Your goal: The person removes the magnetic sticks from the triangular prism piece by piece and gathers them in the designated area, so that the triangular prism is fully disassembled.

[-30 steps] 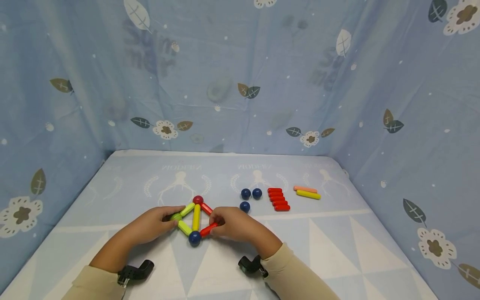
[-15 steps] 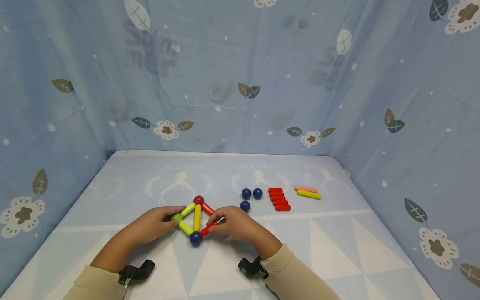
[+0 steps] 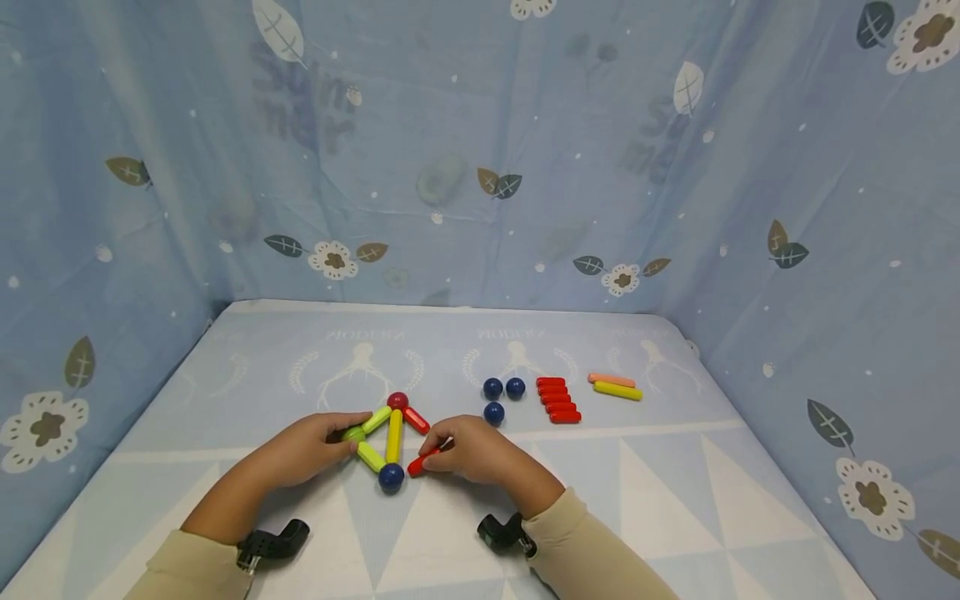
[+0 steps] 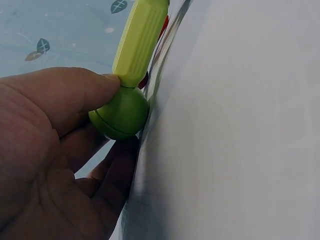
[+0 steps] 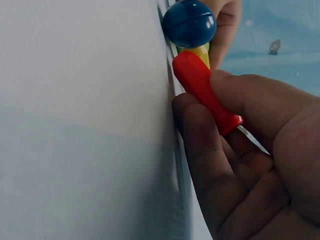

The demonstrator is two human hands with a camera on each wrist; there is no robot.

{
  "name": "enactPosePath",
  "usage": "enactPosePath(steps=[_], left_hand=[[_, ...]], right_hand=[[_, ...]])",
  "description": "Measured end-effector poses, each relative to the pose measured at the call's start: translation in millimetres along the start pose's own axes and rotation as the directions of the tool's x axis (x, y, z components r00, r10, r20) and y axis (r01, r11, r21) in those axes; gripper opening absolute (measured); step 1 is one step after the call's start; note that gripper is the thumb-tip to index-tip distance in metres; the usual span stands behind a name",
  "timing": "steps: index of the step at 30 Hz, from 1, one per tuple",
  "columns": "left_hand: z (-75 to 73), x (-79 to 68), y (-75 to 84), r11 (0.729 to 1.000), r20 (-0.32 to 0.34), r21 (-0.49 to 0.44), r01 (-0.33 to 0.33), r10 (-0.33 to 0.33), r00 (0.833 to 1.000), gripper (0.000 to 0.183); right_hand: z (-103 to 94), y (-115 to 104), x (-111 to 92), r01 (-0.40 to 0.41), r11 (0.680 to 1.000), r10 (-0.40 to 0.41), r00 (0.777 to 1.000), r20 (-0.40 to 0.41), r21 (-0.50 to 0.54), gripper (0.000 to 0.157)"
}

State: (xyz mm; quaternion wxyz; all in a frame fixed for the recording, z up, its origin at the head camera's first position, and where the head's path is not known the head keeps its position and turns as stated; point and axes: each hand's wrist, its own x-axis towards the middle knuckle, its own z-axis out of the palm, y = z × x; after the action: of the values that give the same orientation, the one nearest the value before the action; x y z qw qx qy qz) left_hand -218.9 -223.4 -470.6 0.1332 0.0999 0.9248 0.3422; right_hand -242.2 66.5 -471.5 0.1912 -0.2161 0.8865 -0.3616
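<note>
At the lower left of the head view, a tan sleeve (image 3: 187, 567) with a black wrist device (image 3: 273, 543) leads up to the left hand (image 3: 307, 448). Its grip is narrow, pinching a green ball (image 3: 353, 434); in the left wrist view the thumb tip lies where that ball meets a lime stick. From the ball, an upper lime stick (image 3: 377, 418) runs to a red ball (image 3: 397, 402) and a lower lime stick (image 3: 371, 456) to a blue ball (image 3: 391, 477). A long yellow stick (image 3: 393, 436) spans the red and blue balls. A short red stick (image 3: 416, 420) slants down rightward from the red ball.

Just beside the blue ball, apart from it, is the end of a loose red stick (image 3: 416, 467), pinched by the right hand (image 3: 474, 450) between thumb and fingers.

Right of centre on the tabletop (image 3: 660, 500) sit three navy balls (image 3: 493, 413), then a row of five red sticks (image 3: 556, 397), then an orange stick (image 3: 609, 379) beside a yellow one.
</note>
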Motion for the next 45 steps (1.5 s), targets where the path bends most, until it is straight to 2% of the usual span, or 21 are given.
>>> enactPosePath(steps=[6,11,18,25,32,39,45], left_hand=[[0.2,0.6,-1.5,1.0,-0.005,0.009,0.007,-0.007,1.0,0.054],[0.6,0.6,-3.9,1.0,-0.012,0.009,0.005,-0.005,1.0,0.053],[1.5,-0.5,-5.4,1.0,-0.011,-0.009,-0.009,0.009,1.0,0.052],[-0.4,1.8,-4.8,1.0,-0.003,-0.002,-0.005,0.005,1.0,0.053],[-0.9,1.8,-5.5,1.0,-0.005,-0.022,-0.008,0.008,1.0,0.054],[0.4,-0.4,-5.9,0.999,-0.001,-0.042,-0.004,0.004,1.0,0.055],[-0.4,2.0,-3.8,1.0,-0.006,-0.013,-0.025,0.025,1.0,0.054]], right_hand=[[-10.5,10,-5,0.001,0.997,-0.001,1.0,0.006,0.073,0.009],[-30.1,20,-17,0.008,0.992,-0.006,1.0,-0.021,0.129,0.013],[-58.6,46,-36,-0.006,0.983,0.022,0.996,-0.088,0.182,0.013],[-77.2,69,-53,-0.039,0.967,0.082,0.983,-0.163,0.25,0.015],[-94.8,87,-63,-0.078,0.965,0.145,0.955,-0.258,0.252,0.015],[-107.7,100,-72,-0.142,0.96,0.214,0.928,-0.305,0.243,0.024],[-115.6,113,-78,-0.192,0.947,0.275,0.9,-0.339,0.259,0.02]])
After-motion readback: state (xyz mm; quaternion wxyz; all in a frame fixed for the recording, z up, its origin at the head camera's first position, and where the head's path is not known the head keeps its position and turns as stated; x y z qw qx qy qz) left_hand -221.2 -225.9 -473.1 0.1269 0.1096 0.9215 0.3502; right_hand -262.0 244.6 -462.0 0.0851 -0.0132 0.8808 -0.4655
